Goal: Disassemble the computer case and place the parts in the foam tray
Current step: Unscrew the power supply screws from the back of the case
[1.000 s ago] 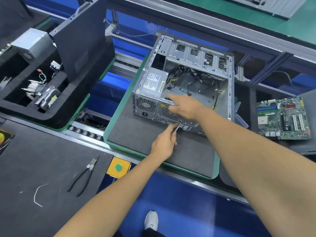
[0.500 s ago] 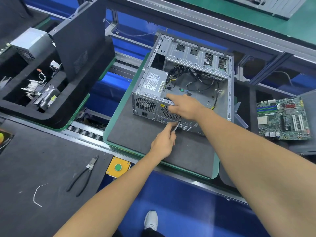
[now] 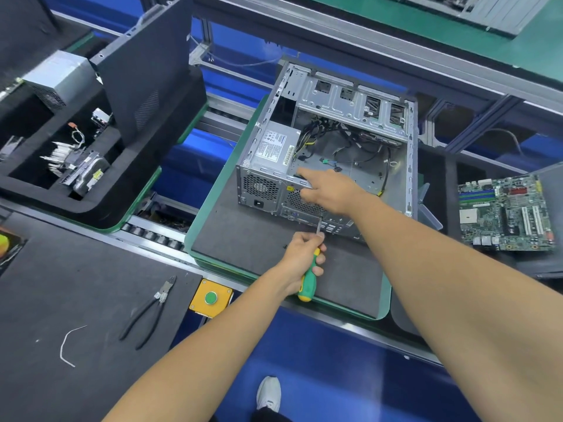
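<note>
Case [image 3: 350,141] sits open side up on the grey mat [image 3: 243,236], rear panel facing me. Power supply [image 3: 274,147] is in the near-left corner of the chassis, loose cables [image 3: 344,138] piled behind it on the case floor. My left hand [image 3: 300,260] is wrapped around the green-yellow screwdriver [image 3: 308,281], shaft pointing up at the rear I/O area; can't tell if the tip is seated on anything. My right hand [image 3: 330,190] rests on the top rear edge of the case, index finger stretched out toward the PSU, other fingers loosely bent under, not gripping as far as I can see. Foam tray [image 3: 100,205] is off to the left, well apart from the case, holding a side panel [image 3: 146,77] upright, a second PSU [image 3: 58,80] and small parts. Motherboard [image 3: 505,213] lies to the right. Pliers [image 3: 152,309] on the near mat [image 3: 61,284]
</note>
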`<state>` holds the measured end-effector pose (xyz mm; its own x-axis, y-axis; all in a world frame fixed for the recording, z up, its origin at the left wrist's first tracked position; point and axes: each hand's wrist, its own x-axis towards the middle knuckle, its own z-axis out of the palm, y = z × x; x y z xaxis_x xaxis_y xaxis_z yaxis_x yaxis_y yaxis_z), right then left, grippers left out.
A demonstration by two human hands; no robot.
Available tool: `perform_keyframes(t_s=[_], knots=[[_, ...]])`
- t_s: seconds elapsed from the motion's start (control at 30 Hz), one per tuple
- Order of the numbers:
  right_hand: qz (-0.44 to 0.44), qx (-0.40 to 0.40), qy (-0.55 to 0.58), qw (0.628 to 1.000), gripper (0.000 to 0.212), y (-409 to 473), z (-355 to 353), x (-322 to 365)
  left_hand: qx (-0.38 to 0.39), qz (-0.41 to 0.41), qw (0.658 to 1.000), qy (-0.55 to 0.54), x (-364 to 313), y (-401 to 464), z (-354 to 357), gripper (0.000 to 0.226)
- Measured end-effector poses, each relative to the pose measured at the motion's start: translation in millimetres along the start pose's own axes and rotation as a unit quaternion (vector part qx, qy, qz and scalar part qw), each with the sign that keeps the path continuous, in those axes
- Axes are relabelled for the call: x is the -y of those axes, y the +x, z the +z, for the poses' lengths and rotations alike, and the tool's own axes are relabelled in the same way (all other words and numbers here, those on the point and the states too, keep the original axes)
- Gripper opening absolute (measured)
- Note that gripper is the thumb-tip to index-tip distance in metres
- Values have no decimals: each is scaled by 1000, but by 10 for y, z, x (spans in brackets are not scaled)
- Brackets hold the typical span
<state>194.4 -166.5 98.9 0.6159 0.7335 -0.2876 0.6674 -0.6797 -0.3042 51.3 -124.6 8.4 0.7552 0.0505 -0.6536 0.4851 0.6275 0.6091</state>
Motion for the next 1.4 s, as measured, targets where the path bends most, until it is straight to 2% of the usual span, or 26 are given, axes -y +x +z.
perform_keyframes(t_s=[0.1,0.27,0.37,0.53,0.67,0.77,0.87,1.0,1.1,1.17,1.27,1.33,1.4], knots=[[-1,0,3,1000,16,5,3,-7,-7,6,999,42,26,-33,0,31],[1,0,1,1000,16,4,10,-11,59,48,993,88,61,-141,-121,41],[1,2,-1,1000,16,21,8,-12,67,78,993,53,90,-175,-198,37],[3,-3,-5,1000,23,35,32,-25,90,15,996,-13,249,-321,-168,27],[2,-2,-7,1000,17,29,20,-31,16,32,999,5,301,-338,-83,16],[3,0,-4,1000,20,33,12,-19,-66,62,995,37,335,-309,-49,41],[0,-1,-8,1000,19,30,21,-20,-131,87,987,30,372,-288,-82,41],[-3,2,-5,1000,14,27,28,-27,-81,48,996,3,355,-307,-112,34],[-7,1,-3,1000,13,27,31,-35,-37,-14,999,4,309,-317,-132,44],[-7,-1,0,1000,15,25,31,-39,-34,-32,999,11,273,-297,-154,47],[-10,1,-3,1000,21,32,29,-33,-51,17,998,31,273,-294,-153,40],[-11,0,-2,1000,24,38,26,-34,-62,58,995,58,297,-291,-157,46],[-12,-2,1,1000,23,45,30,-44,-73,79,993,57,305,-290,-179,42]])
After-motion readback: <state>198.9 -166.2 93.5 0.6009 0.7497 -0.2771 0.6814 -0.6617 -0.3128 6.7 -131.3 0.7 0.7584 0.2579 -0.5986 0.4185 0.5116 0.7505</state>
